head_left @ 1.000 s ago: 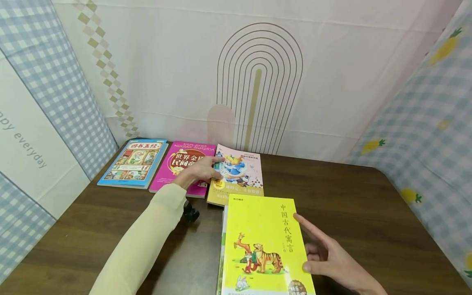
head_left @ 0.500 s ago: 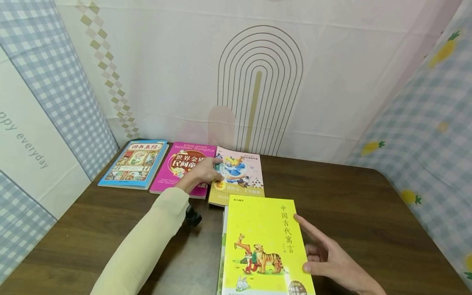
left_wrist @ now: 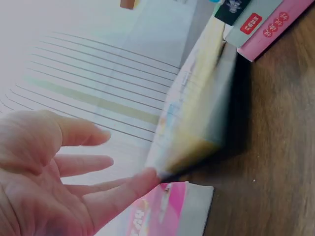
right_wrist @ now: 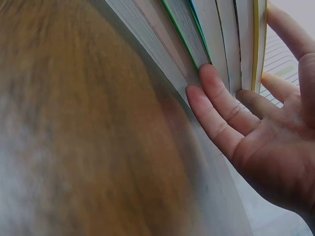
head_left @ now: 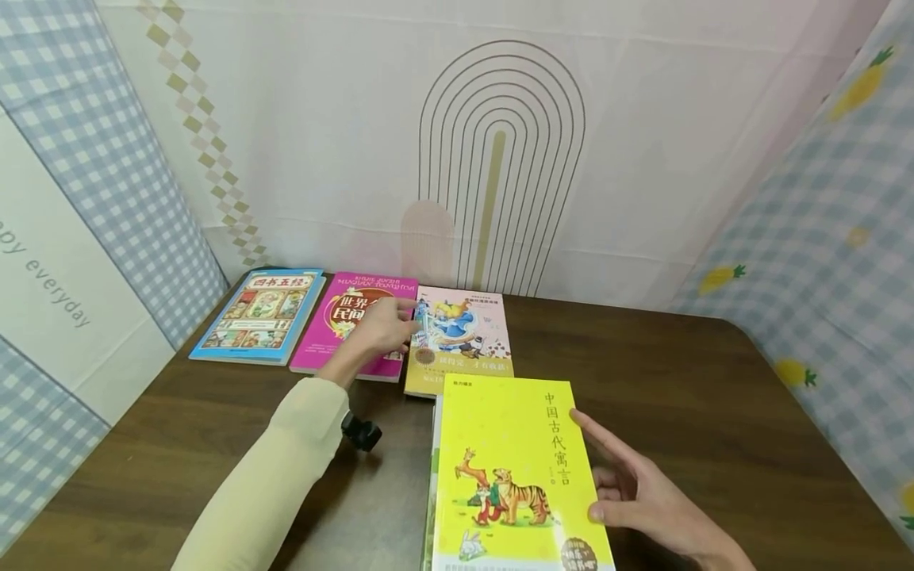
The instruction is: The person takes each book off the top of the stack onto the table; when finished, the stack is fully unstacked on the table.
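My left hand (head_left: pixel 378 329) hovers over the right part of a magenta book (head_left: pixel 321 345), its fingers extended toward the left edge of a pink and yellow book (head_left: pixel 467 341). In the left wrist view those fingers are spread, one fingertip (left_wrist: pixel 150 176) close to that blurred book; whether it touches cannot be told. A yellow book (head_left: pixel 507 428) with a tiger on its cover tops a stack near the front. My right hand (head_left: pixel 650 503) rests against the stack's right side. The right wrist view has its fingertips (right_wrist: pixel 197 96) along the edges of several stacked books (right_wrist: pixel 221 44).
A blue book (head_left: pixel 260 317) lies left of the magenta one, in a row along the back of the brown table (head_left: pixel 664 357). A printed white cloth (head_left: pixel 321 119) hangs behind, and checked cloths (head_left: pixel 800 238) flank both sides. A black device (head_left: pixel 362 432) sits at my left wrist.
My left hand has drawn back slightly left, off the pink and yellow book's cover. That book lies slightly nearer the stack than before. My right hand stays against the stack.
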`<state>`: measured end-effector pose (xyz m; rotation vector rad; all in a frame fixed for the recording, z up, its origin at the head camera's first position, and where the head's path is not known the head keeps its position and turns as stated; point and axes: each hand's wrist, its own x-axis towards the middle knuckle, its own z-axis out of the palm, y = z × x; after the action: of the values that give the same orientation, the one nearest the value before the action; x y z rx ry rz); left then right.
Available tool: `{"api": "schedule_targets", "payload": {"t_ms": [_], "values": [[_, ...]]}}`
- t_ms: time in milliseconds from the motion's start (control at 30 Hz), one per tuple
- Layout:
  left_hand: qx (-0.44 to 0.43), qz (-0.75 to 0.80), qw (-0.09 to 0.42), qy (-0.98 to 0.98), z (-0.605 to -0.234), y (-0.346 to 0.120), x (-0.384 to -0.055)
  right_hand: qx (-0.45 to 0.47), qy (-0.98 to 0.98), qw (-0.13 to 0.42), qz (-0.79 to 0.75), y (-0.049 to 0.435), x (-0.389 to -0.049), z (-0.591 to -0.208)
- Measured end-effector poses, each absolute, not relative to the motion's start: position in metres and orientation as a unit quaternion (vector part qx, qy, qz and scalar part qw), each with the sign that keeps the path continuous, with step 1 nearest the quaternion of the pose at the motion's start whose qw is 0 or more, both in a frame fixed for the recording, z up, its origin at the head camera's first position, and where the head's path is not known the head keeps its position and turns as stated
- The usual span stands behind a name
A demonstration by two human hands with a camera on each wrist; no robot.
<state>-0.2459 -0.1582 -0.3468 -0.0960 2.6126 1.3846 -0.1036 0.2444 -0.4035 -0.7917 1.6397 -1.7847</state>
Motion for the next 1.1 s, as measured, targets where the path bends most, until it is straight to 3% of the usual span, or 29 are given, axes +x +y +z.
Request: {"api": "schedule_targets", "payload": {"t_ms": [200,400,700,1100], "values": [[-0.004,0.456,0.061,0.888,-0.34,-0.163,-0.23,-0.281,0.622,0.298,-0.668,0.245,-0.102,-0.402],[0.064,0.44,0.067,0.893,-0.349,-0.16,-0.201,-0.29,0.622,0.292,-0.666,0.244,-0.102,-0.402],[0.126,0.515,0.175,0.829,-0.361,-0.152,-0.154,-0.284,0.635,0.287,-0.659,0.243,-0.102,-0.401],[0.141,0.584,0.208,0.772,-0.375,-0.15,-0.109,-0.279,0.679,0.249,-0.632,0.24,-0.099,-0.391]]}}
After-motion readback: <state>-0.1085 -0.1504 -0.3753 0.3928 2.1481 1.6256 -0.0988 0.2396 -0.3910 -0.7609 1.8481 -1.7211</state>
